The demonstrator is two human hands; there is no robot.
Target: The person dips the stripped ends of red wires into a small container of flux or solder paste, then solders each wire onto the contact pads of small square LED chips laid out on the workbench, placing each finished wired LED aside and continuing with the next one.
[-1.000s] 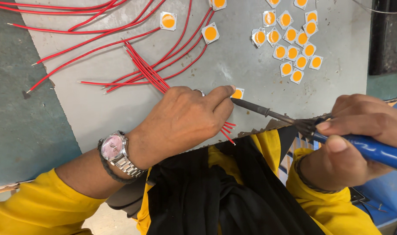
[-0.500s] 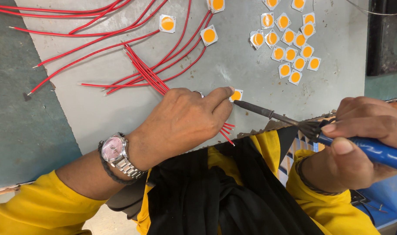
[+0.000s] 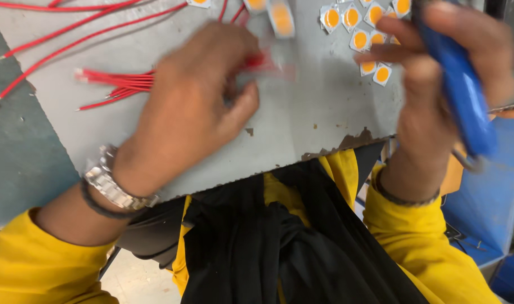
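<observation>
head view, blurred by motion. your left hand (image 3: 195, 107) sits on the bundle of red wires (image 3: 116, 83) lying on the grey board (image 3: 319, 124), fingers curled over the wires near their right ends; looks like a pinch on a few strands, but the blur hides whether it's closed. bundle lies flat, stripped tips pointing left, more long red wires (image 3: 71, 34) running off toward the top left corner.

wires look thin, light and floppy, so they'll likely bend and fan out; grab them as a bunch near the middle or pinch one close to its end, or they'll slip. insulation looks smooth.

your right hand (image 3: 437, 73) is lifted above the board's right edge, closed around a blue-handled tool (image 3: 462, 90); its tip isn't visible. just left of it, a cluster of small white squares with orange centres (image 3: 361, 39) lies on the board, a few more (image 3: 279, 17) up top. they look small and light, probably easy to scatter with a sleeve.

board's near edge is ragged and chipped, right over your lap. open bare room is the middle of the board between your hands; left of the board is a teal surface (image 3: 14, 152).
</observation>
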